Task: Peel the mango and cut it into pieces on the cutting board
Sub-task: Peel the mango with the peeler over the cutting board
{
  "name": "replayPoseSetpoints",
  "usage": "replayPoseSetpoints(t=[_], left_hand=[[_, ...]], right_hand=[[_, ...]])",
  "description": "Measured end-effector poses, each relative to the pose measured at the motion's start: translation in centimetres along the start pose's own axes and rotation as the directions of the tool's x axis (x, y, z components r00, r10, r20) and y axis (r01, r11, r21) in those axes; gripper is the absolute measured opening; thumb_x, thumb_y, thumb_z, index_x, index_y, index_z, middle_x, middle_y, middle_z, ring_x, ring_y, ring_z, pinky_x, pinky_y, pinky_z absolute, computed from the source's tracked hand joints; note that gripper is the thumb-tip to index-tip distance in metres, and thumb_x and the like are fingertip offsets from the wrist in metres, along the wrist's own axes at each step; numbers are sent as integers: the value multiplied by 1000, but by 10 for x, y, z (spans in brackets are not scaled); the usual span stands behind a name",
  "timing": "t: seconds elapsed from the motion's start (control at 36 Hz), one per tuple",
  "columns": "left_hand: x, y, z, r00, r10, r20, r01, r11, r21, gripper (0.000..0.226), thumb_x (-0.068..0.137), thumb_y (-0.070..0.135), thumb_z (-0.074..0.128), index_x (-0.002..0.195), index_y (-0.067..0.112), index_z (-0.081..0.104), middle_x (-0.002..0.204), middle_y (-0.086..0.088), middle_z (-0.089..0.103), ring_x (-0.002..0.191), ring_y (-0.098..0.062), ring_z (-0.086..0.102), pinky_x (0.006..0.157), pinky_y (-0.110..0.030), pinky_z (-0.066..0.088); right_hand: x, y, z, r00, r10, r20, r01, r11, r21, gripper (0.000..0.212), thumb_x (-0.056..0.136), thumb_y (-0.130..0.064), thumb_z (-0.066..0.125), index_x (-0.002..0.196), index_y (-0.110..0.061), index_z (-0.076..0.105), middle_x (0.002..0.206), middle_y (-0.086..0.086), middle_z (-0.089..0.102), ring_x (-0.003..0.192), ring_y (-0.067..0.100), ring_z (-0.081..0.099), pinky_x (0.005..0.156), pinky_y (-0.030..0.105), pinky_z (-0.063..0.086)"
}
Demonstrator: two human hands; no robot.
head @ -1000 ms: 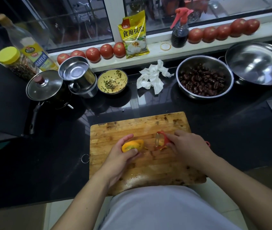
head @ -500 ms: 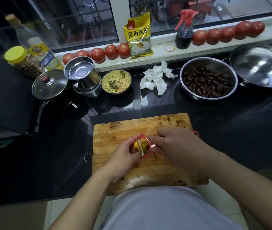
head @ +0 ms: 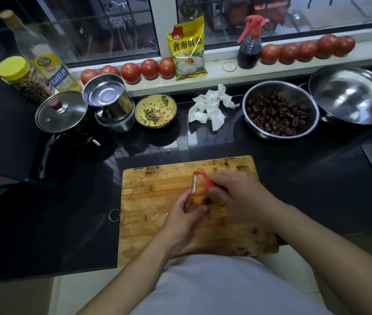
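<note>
Head view: small yellow-orange mango (head: 199, 198) is being held just above the middle of the worn wooden cutting board (head: 157, 201), pinched between thumb and fingers of the left hand (head: 184, 218). Right hand (head: 240, 198) is closing around the handle of a red Y-shaped peeler (head: 199, 181), whose metal blade is lying against the far side of the fruit; a dark patch on the mango is possibly remaining skin, though blur is making this uncertain. Beyond the board, on the black countertop (head: 66, 223), a crumpled white paper towel (head: 210, 108) is lying between a small yellow bowl of chopped herbs (head: 155, 111) and a steel bowl of dark red dates (head: 280, 110).
</note>
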State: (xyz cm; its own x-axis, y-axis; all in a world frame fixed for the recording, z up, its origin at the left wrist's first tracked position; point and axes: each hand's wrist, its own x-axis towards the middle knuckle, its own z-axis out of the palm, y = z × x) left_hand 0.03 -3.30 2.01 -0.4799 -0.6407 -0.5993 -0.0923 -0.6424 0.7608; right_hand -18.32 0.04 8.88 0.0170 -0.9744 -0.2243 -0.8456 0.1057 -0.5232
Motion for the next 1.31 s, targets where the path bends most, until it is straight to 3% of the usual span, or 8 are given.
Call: replayPoseSetpoints(t=[0.11, 0.31, 0.53, 0.69, 0.86, 1.06, 1.19, 1.31], left_hand=[[2, 1, 0, 997, 46, -58, -47, 999, -14, 46, 93, -8, 66, 134, 12, 62, 129, -17, 69, 125, -34, 63, 94, -40, 59], [-8, 9, -7, 955, 274, -117, -234, 933, 272, 53, 92, 2, 74, 136, 27, 61, 127, 6, 69, 110, 0, 68, 95, -24, 58], [-8, 14, -3, 912, 384, -146, -329, 895, 301, 52, 93, 8, 75, 140, 24, 60, 134, -2, 64, 113, -6, 69, 95, -26, 58], [-11, 15, -2, 921, 364, -137, -328, 916, 231, 48, 94, 8, 72, 135, 27, 58, 113, 12, 75, 104, -8, 72, 91, -29, 60], [-9, 17, 7, 929, 323, -181, -305, 945, 118, 52, 90, 6, 77, 125, 38, 58, 108, -3, 77, 97, -20, 75, 79, -29, 62], [-5, 15, -1, 847, 462, -263, -332, 846, 418, 45, 86, 30, 82, 122, 42, 59, 107, 16, 72, 96, 0, 70, 75, -18, 57], [1, 14, -15, 849, 478, -226, -263, 753, 603, 52, 81, 50, 74, 129, 47, 52, 118, 15, 67, 109, -14, 65, 87, -40, 60], [4, 21, -19, 830, 535, -159, -289, 655, 698, 48, 83, 35, 76, 129, 33, 60, 114, 18, 59, 102, -3, 60, 81, -19, 54]], right_hand=[[-11, 11, -2, 992, 107, -60, -97, 985, 146, 18, 100, -38, 51, 103, -30, 68, 92, -14, 62, 86, 2, 55, 76, 30, 47], [-21, -5, -2, 988, 148, -50, -152, 984, -96, 35, 100, -50, 44, 126, -33, 60, 91, -13, 52, 82, 10, 54, 72, 33, 51], [-11, -46, 1, 990, 90, -111, -113, 968, -223, 41, 103, -49, 34, 140, -33, 43, 98, -7, 49, 81, 14, 49, 71, 32, 49], [-9, -56, 1, 992, 91, -86, -111, 960, -257, 40, 104, -46, 34, 140, -31, 43, 98, -5, 49, 78, 16, 47, 65, 31, 42], [-7, -68, 5, 992, 102, -79, -120, 953, -279, 41, 105, -46, 32, 140, -28, 44, 96, -5, 43, 79, 15, 50, 65, 30, 45], [-5, -69, 3, 992, 91, -83, -114, 934, -337, 39, 106, -45, 31, 136, -27, 48, 99, -3, 50, 79, 16, 55, 64, 31, 48], [-7, -69, 3, 996, 34, -87, -61, 939, -338, 43, 105, -44, 35, 144, -26, 41, 103, -2, 54, 80, 17, 56, 67, 32, 52], [-5, -67, 2, 994, -21, -105, -16, 940, -340, 45, 103, -46, 40, 144, -27, 44, 95, -4, 53, 70, 14, 50, 55, 27, 41]])
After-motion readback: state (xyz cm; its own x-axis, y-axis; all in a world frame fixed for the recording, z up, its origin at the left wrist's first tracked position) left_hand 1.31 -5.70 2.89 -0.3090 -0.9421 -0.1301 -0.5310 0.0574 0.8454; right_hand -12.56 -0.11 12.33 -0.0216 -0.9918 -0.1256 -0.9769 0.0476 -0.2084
